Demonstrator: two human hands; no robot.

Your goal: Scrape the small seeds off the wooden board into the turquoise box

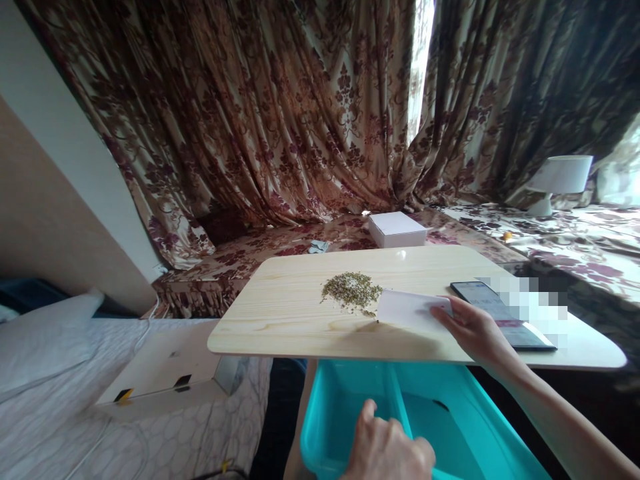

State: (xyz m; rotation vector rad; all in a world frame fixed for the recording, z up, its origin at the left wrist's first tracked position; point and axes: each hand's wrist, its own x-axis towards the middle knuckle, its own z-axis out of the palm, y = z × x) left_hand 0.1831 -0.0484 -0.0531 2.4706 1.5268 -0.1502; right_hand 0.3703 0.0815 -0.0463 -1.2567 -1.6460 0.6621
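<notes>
A white card or stiff sheet of paper (pixel 407 309) is pinched in my right hand (pixel 475 327), thumb on top. Its left edge meets the tabletop beside a spread pile of small green seeds or beans (pixel 353 290), a few loose ones lying near the edge. The pile rests on a pale wooden table (pixel 280 320). Below the table's near edge, my left hand (pixel 387 447) is over a turquoise divided bin (pixel 313 413), back of the hand up. One finger is stretched forward and the others bend down, their tips hidden; nothing shows in it.
A phone or tablet (pixel 500 313) lies on the table's right side, partly blurred out. Behind the table sits a white box (pixel 397 229) on patterned fabric. Left, a flat carton (pixel 165 373) lies on a bed. A lamp (pixel 565 175) stands far right, before curtains (pixel 280 100).
</notes>
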